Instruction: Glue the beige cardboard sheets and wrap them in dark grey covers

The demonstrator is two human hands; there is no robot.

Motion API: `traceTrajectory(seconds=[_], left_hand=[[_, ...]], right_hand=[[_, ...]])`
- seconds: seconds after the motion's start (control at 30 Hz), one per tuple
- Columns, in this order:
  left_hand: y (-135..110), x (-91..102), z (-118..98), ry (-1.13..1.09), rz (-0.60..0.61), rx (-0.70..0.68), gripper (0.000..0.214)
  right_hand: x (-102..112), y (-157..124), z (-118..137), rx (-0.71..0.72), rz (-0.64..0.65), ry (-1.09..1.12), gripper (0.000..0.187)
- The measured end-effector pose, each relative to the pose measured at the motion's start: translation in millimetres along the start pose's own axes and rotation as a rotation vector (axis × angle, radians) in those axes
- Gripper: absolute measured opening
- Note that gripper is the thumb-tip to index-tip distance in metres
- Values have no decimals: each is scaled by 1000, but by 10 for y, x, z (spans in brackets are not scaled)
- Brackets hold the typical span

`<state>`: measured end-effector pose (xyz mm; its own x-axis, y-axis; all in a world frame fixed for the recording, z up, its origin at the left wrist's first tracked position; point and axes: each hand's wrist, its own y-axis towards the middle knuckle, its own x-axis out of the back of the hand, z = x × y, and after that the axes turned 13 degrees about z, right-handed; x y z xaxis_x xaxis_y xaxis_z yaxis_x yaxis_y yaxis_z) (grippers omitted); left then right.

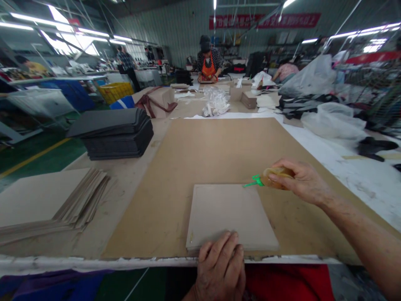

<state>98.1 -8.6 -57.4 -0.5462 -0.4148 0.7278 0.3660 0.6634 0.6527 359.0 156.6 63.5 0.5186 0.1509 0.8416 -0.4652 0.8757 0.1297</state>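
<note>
A thin stack of grey-beige cardboard sheets [228,217] lies on a large brown board [163,188] near the table's front edge. My left hand [221,263] rests over the stack's front edge, its fingers lying side by side on the top sheet. In my right hand [297,179] is a soft glue bottle [275,177] with amber contents, gripped between thumb and fingers. Its green nozzle [253,181] points left, with the tip at the top sheet's far edge, towards the right corner. A small yellowish mark shows near the sheet's front left corner.
On the left lie a pile of cardboard sheets [40,200] and a stack of black panels [115,131]. Crumpled clear plastic [216,102] sits beyond the brown board. Plastic bags [333,121] and dark material fill the right. A person in an orange apron [209,67] works farther back.
</note>
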Motion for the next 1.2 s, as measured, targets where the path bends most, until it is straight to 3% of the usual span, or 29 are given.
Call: traceTrajectory(seconds=[0.43,0.67,1.2], left_hand=[[-18,-6,-5,-3,4,6,22],[-9,13,1,-2,37,2,22],[-6,51,-8,-38,103,8,24]], right_hand=[[98,-167,-86,-82,-41,46,41],[171,-299,-84,-106,48,53,38],[247,-850,238,18,139,66,23]])
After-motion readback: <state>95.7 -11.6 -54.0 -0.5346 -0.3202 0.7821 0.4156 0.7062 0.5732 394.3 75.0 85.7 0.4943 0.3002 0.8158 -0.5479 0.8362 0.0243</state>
